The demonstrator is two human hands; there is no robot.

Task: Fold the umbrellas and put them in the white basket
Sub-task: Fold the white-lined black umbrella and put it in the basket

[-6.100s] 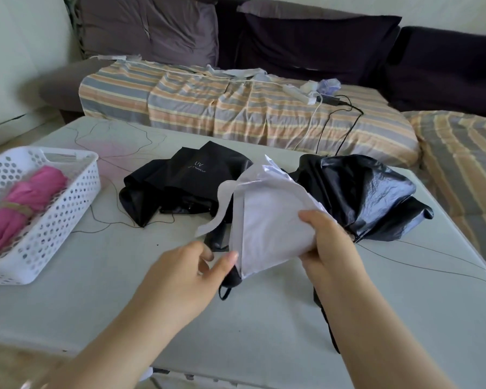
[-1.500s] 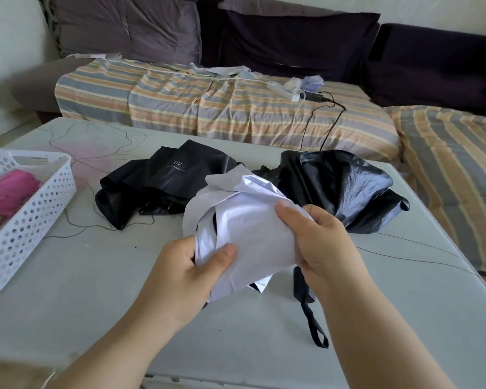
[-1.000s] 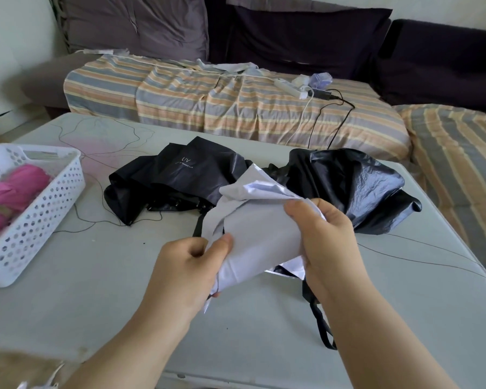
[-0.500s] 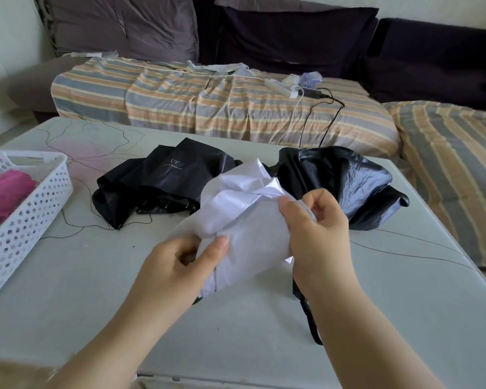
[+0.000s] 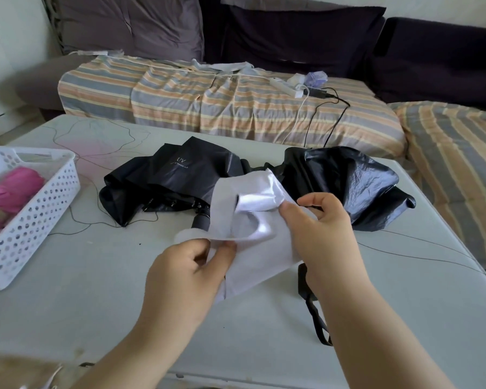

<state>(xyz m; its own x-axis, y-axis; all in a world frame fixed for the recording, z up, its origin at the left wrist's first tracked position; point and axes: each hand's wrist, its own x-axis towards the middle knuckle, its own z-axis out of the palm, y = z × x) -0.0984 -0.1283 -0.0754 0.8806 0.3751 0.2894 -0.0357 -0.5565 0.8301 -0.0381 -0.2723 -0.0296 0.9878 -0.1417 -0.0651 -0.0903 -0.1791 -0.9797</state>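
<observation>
An umbrella with a white outside (image 5: 253,220) and a shiny black lining (image 5: 345,186) lies half gathered in the middle of the table. My left hand (image 5: 188,265) pinches the near edge of a white panel. My right hand (image 5: 323,228) grips the white cloth further right, above the handle, whose black wrist strap (image 5: 314,313) trails on the table. A second black umbrella (image 5: 174,181) marked "UV" lies collapsed but loose behind and to the left. The white basket (image 5: 51,203) stands at the left edge with a folded pink umbrella (image 5: 9,195) inside.
The grey table (image 5: 124,290) carries thin dark threads (image 5: 421,256) on both sides. Behind it is a sofa with a striped cover (image 5: 208,99), a white power strip (image 5: 286,87) and cables. A striped cushion (image 5: 460,153) is at the right.
My left hand has shifted from under the bunched white cloth to pinch a panel's edge and draw it out to the left. My right hand keeps its grip.
</observation>
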